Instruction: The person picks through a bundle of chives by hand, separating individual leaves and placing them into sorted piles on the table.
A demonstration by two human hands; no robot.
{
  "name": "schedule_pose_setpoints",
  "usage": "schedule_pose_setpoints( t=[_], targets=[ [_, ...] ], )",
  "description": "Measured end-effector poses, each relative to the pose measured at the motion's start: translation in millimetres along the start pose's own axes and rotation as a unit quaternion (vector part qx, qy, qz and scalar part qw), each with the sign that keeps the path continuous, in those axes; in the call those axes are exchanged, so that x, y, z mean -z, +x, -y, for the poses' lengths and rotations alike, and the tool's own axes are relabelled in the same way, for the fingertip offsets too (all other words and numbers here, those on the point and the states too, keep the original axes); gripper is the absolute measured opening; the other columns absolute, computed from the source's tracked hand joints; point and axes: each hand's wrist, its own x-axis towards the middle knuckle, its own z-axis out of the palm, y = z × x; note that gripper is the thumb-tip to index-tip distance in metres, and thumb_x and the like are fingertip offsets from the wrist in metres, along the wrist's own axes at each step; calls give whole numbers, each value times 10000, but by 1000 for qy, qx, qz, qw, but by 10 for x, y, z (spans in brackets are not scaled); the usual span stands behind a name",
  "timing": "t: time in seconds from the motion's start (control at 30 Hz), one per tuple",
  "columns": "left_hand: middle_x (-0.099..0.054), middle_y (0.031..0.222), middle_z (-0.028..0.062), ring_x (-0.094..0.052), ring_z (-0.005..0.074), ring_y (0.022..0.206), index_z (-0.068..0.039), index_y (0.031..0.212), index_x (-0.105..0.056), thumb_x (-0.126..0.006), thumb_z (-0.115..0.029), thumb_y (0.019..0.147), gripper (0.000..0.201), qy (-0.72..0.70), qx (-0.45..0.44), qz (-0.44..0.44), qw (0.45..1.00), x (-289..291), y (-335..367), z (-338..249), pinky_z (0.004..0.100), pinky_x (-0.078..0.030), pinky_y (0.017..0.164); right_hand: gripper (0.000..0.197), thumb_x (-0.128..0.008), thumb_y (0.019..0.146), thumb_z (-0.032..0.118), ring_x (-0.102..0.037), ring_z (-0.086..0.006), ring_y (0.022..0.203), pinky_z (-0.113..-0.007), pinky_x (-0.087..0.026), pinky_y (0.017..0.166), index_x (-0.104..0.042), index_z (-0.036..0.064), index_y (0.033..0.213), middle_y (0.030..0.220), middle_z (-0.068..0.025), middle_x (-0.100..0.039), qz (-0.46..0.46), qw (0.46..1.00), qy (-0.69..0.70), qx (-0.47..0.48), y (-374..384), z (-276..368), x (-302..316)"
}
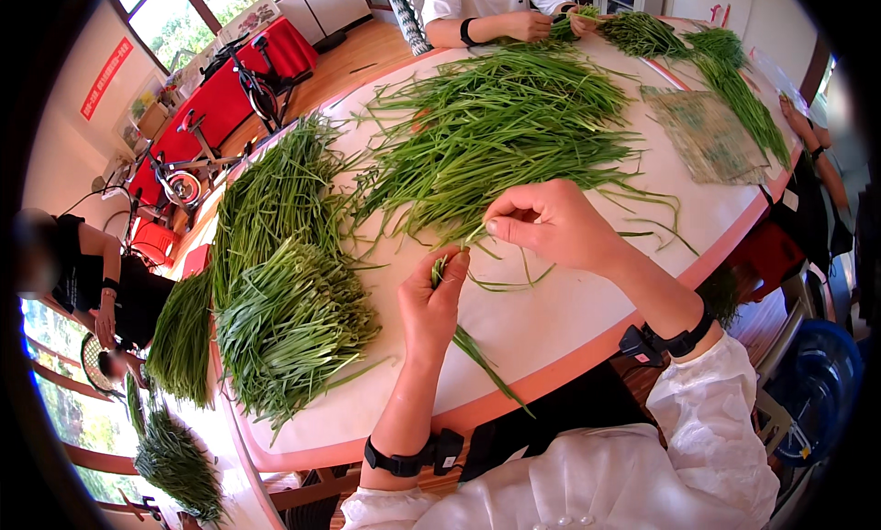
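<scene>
Over the near part of the table, my left hand (431, 301) is closed round a few garlic chives (489, 368), whose green leaves trail down toward the table edge. Their pale stem ends poke out at the top of the fist. Just above and to the right, my right hand (560, 225) pinches a thin pale chive end between thumb and forefinger. Beyond both hands spreads a large loose pile of garlic chives (500, 131). A thick, neatly gathered heap of chives (294, 323) lies to the left of my left hand.
The white table (569, 314) has a pink rim. More chives (275, 195) line its left side. A flat greenish sheet (707, 135) lies at the right. Across the table a person (528, 25) handles chives; others are at left and right. A blue tub (817, 383) stands lower right.
</scene>
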Motion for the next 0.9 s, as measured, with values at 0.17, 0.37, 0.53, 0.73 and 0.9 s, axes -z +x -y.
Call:
schedule_pose_setpoints(
  t=[0.17, 0.37, 0.53, 0.73, 0.9],
  targets=[
    [-419, 570, -71, -312, 16, 458, -9, 921, -605, -600, -172, 842, 181, -91, 60, -26, 994, 1, 39, 33, 179, -225, 404, 157, -593, 819, 114, -512, -54, 641, -200, -410, 572, -622, -27, 883, 728, -16, -613, -69, 997, 12, -38, -177, -76, 391],
    [-390, 620, -36, -318, 48, 463, -48, 967, -529, -527, -182, 878, 161, -347, 149, 25, 926, 126, 134, 66, 179, -215, 378, 141, -548, 734, 34, -550, -190, 628, -296, -438, 567, -623, -10, 846, 699, -75, -609, -115, 949, -292, -5, -542, -627, 876],
    [-478, 736, -10, -407, 69, 557, -76, 934, -536, -504, -198, 886, 136, -403, 150, 58, 901, 25, 218, 115, 182, -258, 391, 121, -591, 734, 132, -516, -250, 804, -356, -415, 745, -607, 46, 817, 764, -75, -583, -134, 908, -385, 94, -517, -943, 687],
    [-552, 841, 27, -514, 134, 687, -93, 923, -530, -454, -207, 907, 138, -430, 152, 99, 884, -11, 251, 179, 242, -391, 525, 141, -613, 739, 178, -453, -235, 904, -371, -378, 781, -586, 78, 835, 872, -49, -547, -63, 908, -395, 123, -498, -1025, 421],
    [-554, 810, 45, -535, 186, 707, -85, 927, -518, -438, -186, 911, 130, -462, 190, 60, 864, -81, 245, 38, 343, -472, 716, 63, -592, 728, 115, -473, -252, 866, -376, -384, 760, -598, 63, 762, 820, -75, -554, -164, 848, -503, 11, -701, -1226, 1042]
  ],
)
